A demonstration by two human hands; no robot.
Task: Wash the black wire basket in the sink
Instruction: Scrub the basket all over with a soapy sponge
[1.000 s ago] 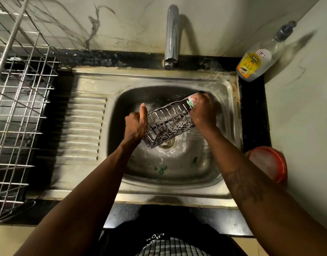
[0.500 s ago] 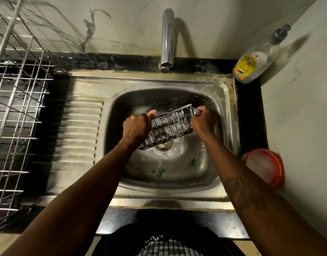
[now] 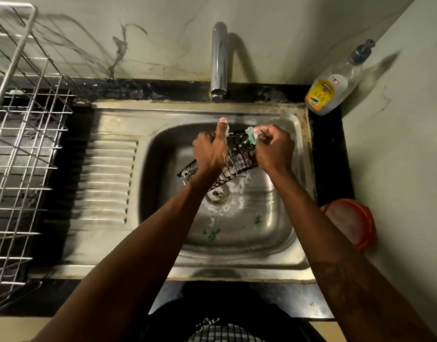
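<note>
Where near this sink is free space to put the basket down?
The ribbed drainboard, between the dish rack and the basin, is bare. The basin's front holds only green scraps. Crowded: the basin's back, with left hand, right hand, sponge and black wire basket, and the right counter with bottle and red dish.

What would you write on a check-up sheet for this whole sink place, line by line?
Surface: steel sink, soapy foam near the drain.
Job's things: black wire basket held tilted over the sink; green scrub pad against its far end.
Clutter: green scraps on the sink floor.
Grippers: left hand grips the basket, thumb up; right hand grips the scrub pad.
Cables: nothing seen.
Surroundings: tap behind, soap bottle in the back right corner, red dish at right, wire dish rack at left.
</note>
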